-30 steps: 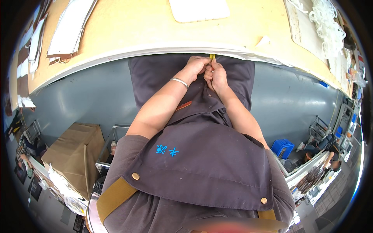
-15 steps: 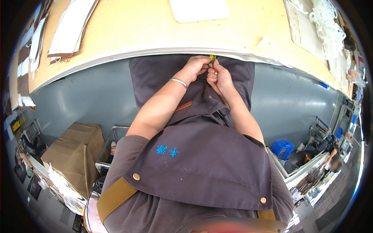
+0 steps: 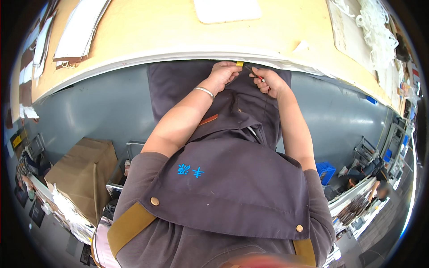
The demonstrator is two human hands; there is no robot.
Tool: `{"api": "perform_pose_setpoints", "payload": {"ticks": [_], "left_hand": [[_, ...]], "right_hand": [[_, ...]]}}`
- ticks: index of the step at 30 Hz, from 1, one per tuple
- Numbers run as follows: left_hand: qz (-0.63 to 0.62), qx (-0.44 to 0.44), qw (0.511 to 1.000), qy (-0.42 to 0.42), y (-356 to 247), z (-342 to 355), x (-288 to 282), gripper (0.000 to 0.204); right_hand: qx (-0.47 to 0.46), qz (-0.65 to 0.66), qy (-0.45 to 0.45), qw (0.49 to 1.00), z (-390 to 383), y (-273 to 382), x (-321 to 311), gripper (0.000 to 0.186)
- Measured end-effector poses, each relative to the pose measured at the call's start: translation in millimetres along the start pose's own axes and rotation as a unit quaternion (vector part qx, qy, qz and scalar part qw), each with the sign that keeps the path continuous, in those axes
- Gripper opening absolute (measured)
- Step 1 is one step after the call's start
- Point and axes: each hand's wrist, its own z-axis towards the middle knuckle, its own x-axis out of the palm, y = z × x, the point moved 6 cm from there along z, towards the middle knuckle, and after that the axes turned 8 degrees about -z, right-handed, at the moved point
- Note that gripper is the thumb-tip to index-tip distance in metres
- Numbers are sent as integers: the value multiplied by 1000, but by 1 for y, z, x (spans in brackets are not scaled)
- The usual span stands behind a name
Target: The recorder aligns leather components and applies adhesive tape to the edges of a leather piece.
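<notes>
My left hand (image 3: 222,74), with a silver bangle at its wrist, is closed at the table's front edge. Its fingertips pinch a small flat yellow piece (image 3: 240,64); too little of it shows to tell its kind. Just to the right, my right hand (image 3: 272,83) is wrapped round a small tool with a red handle (image 3: 259,77). A thin dark tip on the tool points toward the yellow piece, with a short gap between them. Both hands are above the dark apron (image 3: 232,178) over my lap.
The pale wooden table (image 3: 156,38) curves across the front. White strips with brown edges (image 3: 80,31) lie on its left, a white board (image 3: 228,11) in the middle, translucent cord (image 3: 375,27) at right. A brown covered box (image 3: 80,174) stands left; a blue crate (image 3: 325,172) is at right.
My right hand has moved right, away from my left hand, taking the red-handled tool along. My left hand stays near the same spot, and more of the yellow piece shows sideways.
</notes>
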Motion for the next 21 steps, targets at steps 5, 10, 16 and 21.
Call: {"api": "perform_pose_setpoints", "payload": {"ticks": [5, 10, 16, 21], "left_hand": [[-12, 0, 1000, 6, 0, 0, -1, 20], [-20, -10, 1000, 5, -1, 0, -4, 18], [-24, -17, 999, 18, -1, 0, -3, 17], [-22, -21, 999, 16, -2, 0, -3, 18]], "right_hand": [[-3, -46, -1, 999, 9, 13, 1, 28], [-18, -125, -30, 992, 12, 28, 4, 26], [-18, -140, -21, 990, 22, 30, -1, 27], [-16, -145, -21, 989, 24, 32, 1, 26]]}}
